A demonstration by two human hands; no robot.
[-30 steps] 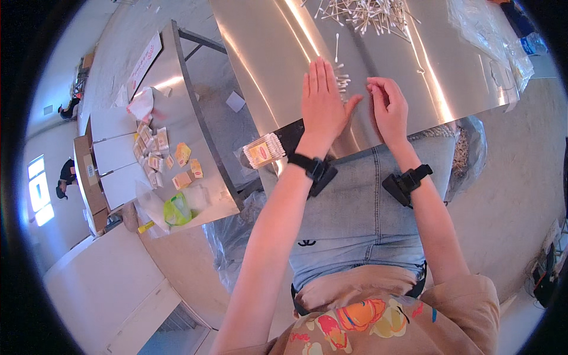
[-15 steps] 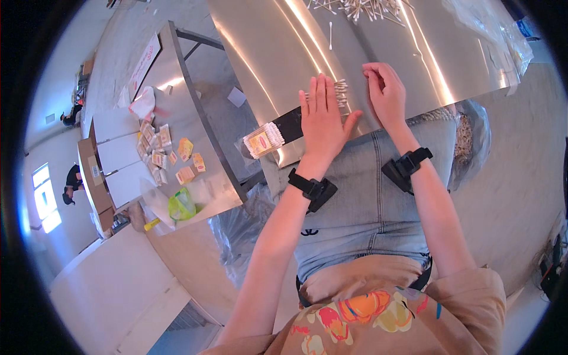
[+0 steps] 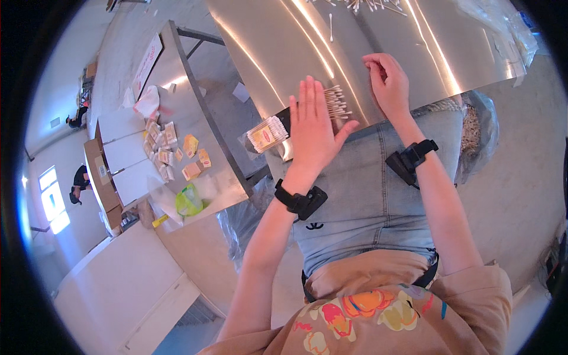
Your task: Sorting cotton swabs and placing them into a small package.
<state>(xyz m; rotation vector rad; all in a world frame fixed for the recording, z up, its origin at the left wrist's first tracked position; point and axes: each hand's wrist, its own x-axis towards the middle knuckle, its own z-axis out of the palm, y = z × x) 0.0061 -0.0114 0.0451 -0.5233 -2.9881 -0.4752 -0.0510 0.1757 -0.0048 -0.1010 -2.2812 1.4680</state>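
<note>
My left hand (image 3: 313,127) lies flat with its fingers stretched out, palm down over a row of cotton swabs (image 3: 337,103) on the metal table (image 3: 408,65). The swabs' tips stick out to the right of its fingers; the rest of the row is hidden beneath it. Just left of this hand, a clear pack of cotton swabs (image 3: 267,134) with a yellow label rests by the table's near edge, beside a dark strip partly under my hand. My right hand (image 3: 390,89) is held curled to the right of the swabs, apart from them; whatever its fingers might hold is hidden.
One loose swab (image 3: 331,28) lies farther up the table, below a heap of swabs (image 3: 381,5). Clear plastic (image 3: 497,23) covers the far right corner. On a second table at left are several small packs (image 3: 160,145) and a green bag (image 3: 189,201). A person (image 3: 81,177) stands beyond.
My left hand has shifted slightly left, uncovering more of the swab row. My right hand has moved slightly up in the view and stays curled.
</note>
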